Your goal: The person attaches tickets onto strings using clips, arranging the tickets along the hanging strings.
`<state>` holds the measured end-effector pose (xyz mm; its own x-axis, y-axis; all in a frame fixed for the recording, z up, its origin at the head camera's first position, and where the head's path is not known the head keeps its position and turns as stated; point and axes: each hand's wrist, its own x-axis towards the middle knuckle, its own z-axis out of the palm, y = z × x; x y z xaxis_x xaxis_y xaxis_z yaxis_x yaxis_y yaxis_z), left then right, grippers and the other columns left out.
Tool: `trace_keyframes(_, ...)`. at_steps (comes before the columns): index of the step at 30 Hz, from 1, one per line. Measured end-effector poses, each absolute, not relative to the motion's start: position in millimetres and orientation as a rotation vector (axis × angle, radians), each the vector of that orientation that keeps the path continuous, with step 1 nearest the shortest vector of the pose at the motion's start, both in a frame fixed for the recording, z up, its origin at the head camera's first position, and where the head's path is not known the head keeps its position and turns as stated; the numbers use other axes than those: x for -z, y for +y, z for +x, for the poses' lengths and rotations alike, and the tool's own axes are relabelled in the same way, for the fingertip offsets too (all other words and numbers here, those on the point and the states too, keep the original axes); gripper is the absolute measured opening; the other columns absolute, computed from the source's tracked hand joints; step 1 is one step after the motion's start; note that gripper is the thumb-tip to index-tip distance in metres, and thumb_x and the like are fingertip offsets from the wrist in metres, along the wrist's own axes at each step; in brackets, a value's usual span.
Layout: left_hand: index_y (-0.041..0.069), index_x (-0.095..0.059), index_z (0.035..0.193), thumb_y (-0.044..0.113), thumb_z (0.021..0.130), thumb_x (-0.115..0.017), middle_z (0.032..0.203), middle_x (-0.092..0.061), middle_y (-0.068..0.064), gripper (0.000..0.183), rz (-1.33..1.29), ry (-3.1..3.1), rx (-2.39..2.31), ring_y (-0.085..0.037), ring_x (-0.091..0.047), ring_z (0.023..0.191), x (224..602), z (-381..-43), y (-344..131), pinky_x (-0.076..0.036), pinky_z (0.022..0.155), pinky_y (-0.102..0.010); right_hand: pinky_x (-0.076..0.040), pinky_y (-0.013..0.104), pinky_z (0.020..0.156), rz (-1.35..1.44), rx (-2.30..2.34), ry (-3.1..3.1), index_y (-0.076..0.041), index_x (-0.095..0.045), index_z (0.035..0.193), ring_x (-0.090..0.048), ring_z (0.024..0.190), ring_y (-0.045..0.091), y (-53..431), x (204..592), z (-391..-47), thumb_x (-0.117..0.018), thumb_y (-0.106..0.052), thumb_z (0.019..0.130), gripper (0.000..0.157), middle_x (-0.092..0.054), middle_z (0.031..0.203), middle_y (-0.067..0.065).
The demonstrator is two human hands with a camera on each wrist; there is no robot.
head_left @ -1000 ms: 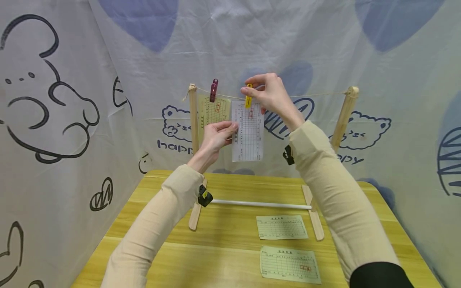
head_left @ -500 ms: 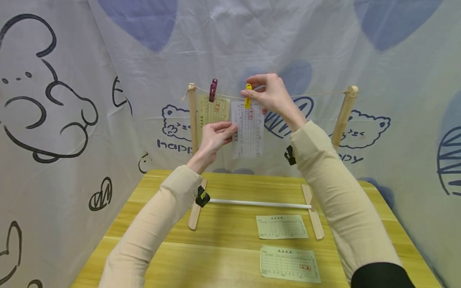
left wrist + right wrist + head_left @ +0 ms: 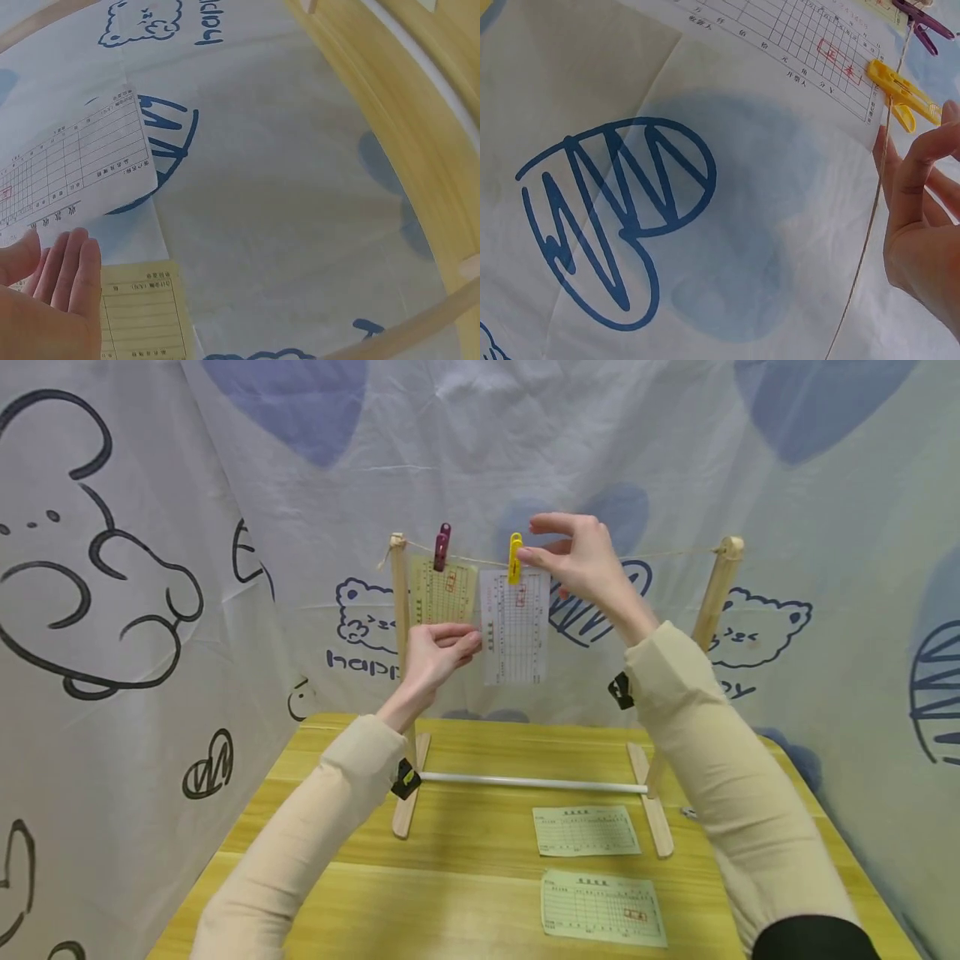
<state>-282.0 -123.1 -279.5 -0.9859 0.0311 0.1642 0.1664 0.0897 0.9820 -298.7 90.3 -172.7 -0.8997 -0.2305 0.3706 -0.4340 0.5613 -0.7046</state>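
Observation:
A white receipt slip (image 3: 519, 639) hangs from the string (image 3: 667, 554), clipped at its top by a yellow clothespin (image 3: 514, 560). My right hand (image 3: 583, 556) is just right of that clothespin, thumb and fingers spread apart; the right wrist view shows the clothespin (image 3: 904, 90) gripping slip and string. Beside the slip's left edge is my left hand (image 3: 437, 657), holding nothing. In the left wrist view its fingers (image 3: 66, 274) are extended, a little apart from the white slip (image 3: 90, 161). Partly behind this hand, a yellow receipt slip (image 3: 442, 597) hangs from a maroon clothespin (image 3: 442, 547).
Wooden posts (image 3: 718, 589) hold the string at both sides, joined low down by a white rod (image 3: 532, 782). Two receipt slips lie on the wooden table (image 3: 420, 902): one farther back (image 3: 587, 832), one nearer (image 3: 602, 908). A printed cloth (image 3: 465, 435) hangs behind.
My right hand has let go of the yellow clothespin and moved slightly right. My left hand has released the white slip's edge and shifted left and down. The slip hangs by itself.

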Motion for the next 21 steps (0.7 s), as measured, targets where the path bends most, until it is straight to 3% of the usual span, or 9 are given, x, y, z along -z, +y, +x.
trace_keyframes(4,-0.006,-0.066,0.123,0.007,0.096,-0.068,0.123,-0.069,-0.026,0.03,-0.192,-2.262,2.01,-0.03,-0.072,0.11,286,-281,-130,-0.06,0.095,-0.035,-0.049,0.023,0.045,0.586,-1.26,-2.457,-0.012,-0.051,0.147,-0.073,0.082,0.02,101,184,-295,-0.07,-0.025,0.096,0.056,-0.058,0.148,0.01)
trace_keyframes(8,-0.006,-0.067,0.123,0.008,0.096,-0.068,0.122,-0.069,-0.026,0.031,-0.201,-2.281,1.979,-0.019,-0.075,0.099,293,-276,-137,-0.06,0.092,-0.032,-0.047,0.023,0.041,0.633,-1.266,-2.328,-0.01,-0.055,0.144,-0.055,0.043,0.009,113,199,-285,-0.07,-0.019,0.096,0.051,-0.066,0.135,0.017)
trace_keyframes(12,-0.006,-0.067,0.123,0.009,0.095,-0.069,0.121,-0.07,-0.026,0.031,-0.235,-2.302,1.947,-0.017,-0.075,0.098,300,-267,-141,-0.061,0.091,-0.032,-0.045,0.023,0.039,0.71,-1.272,-2.182,-0.006,-0.059,0.139,-0.057,0.049,-0.001,125,216,-267,-0.069,-0.011,0.096,0.044,-0.072,0.12,0.024)
trace_keyframes(17,-0.005,-0.068,0.123,0.008,0.095,-0.07,0.121,-0.07,-0.025,0.031,-0.264,-2.336,1.911,-0.031,-0.072,0.11,312,-259,-141,-0.06,0.094,-0.035,-0.045,0.023,0.037,0.724,-1.329,-2.103,-0.005,-0.062,0.134,-0.064,0.068,-0.007,140,240,-248,-0.068,-0.006,0.095,0.039,-0.073,0.115,0.022)
trace_keyframes(21,-0.003,-0.068,0.123,0.008,0.094,-0.07,0.12,-0.071,-0.023,0.031,-0.28,-2.379,1.883,-0.033,-0.071,0.111,328,-254,-139,-0.059,0.095,-0.035,-0.046,0.022,0.038,0.704,-1.382,-2.067,-0.002,-0.064,0.13,-0.067,0.078,-0.006,153,265,-241,-0.068,-0.001,0.094,0.037,-0.075,0.111,0.001)
